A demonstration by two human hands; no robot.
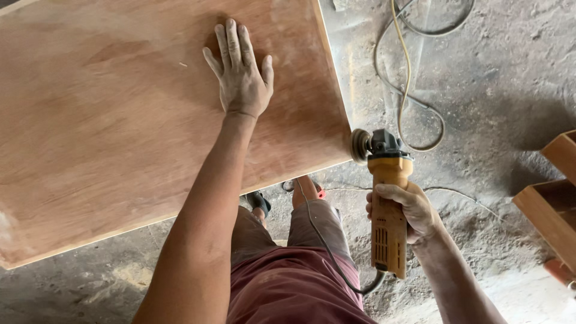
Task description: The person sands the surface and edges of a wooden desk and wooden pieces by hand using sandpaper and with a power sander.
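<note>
A large reddish plywood panel fills the upper left of the head view. My left hand lies flat on it, fingers spread, close to its right edge. My right hand grips the yellow body of an angle grinder. The grinder's round sanding disc sits against the panel's lower right corner. Its dark cable runs back over my right thigh.
The floor is dusty concrete with pale sawdust. Loose yellow and grey cables loop over it at the upper right. A wooden box frame stands at the right edge. My legs in dark red shorts and sandals are below the panel.
</note>
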